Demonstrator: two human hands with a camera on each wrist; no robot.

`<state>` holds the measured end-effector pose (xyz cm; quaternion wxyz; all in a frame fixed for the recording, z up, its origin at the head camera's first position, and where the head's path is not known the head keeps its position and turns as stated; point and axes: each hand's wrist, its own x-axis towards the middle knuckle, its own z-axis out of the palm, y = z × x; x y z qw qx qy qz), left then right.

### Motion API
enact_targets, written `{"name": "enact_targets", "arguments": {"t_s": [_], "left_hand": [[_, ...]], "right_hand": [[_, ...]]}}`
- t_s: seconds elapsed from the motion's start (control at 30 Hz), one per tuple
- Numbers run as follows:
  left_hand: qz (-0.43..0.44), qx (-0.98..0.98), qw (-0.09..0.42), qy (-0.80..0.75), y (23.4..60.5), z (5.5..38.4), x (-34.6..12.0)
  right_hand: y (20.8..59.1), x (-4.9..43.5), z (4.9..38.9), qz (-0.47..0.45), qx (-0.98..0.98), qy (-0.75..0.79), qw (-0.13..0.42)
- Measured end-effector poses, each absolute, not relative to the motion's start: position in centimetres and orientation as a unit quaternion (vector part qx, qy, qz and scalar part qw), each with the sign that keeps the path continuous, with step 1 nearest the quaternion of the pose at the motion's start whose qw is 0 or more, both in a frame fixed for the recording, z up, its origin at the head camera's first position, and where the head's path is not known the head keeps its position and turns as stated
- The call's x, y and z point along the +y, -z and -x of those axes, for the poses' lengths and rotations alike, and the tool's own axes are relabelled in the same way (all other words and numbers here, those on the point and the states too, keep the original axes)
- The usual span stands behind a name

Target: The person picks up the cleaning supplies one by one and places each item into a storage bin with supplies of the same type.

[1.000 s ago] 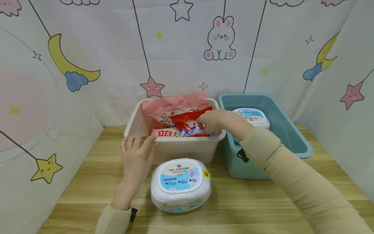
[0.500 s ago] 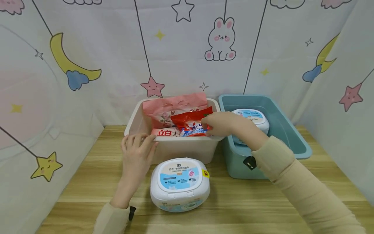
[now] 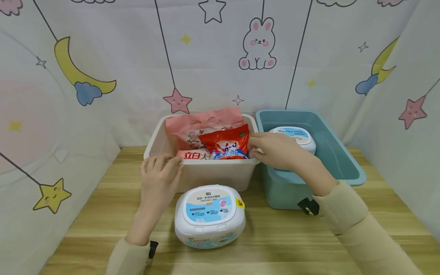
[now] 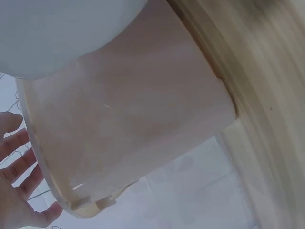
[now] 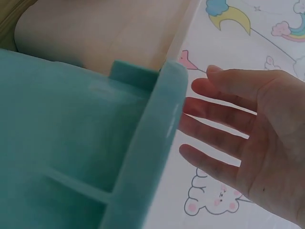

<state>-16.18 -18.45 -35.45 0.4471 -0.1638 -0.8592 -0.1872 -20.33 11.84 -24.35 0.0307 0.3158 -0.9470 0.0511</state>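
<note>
My left hand (image 3: 159, 175) rests with its fingertips on the front left rim of the white bin (image 3: 216, 177); the left wrist view shows those fingers (image 4: 21, 164) loosely spread along the rim. Over the bin's right edge, beside the teal bin, hovers my right hand (image 3: 283, 151). In the right wrist view its fingers (image 5: 219, 136) are extended with nothing between them. Inside the white bin, a red laundry detergent bag (image 3: 228, 139) leans before a pink bag (image 3: 203, 118). A white pack with red lettering (image 3: 192, 154) lies at the front left.
A white lidded tub of laundry pods (image 3: 209, 214) stands on the wooden table (image 3: 282, 244) before the white bin. The teal bin (image 3: 337, 152), to the right, holds a similar tub (image 3: 299, 135). A patterned curtain (image 3: 220, 68) hangs behind.
My right hand has drawn back from the red detergent bag, rightward to the bin's edge, leaving the bag in place. My left hand stays at the rim.
</note>
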Motion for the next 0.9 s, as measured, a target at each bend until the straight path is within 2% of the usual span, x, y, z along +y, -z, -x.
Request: {"name": "enact_targets", "arguments": {"t_s": [0.47,0.7,0.9], "left_hand": [[0.191,-0.867,0.424,0.18,34.6,15.4,-17.7],[0.202,-0.876,0.382,0.214,34.4,14.7,-17.2],[0.215,-0.879,0.369,0.211,34.4,14.3,-16.8]], "right_hand": [[26.1,14.0,18.8,-0.319,-0.933,-0.1,0.13],[27.2,14.9,18.2,-0.332,-0.913,-0.106,0.212],[28.1,15.4,17.7,-0.337,-0.897,-0.113,0.262]]}}
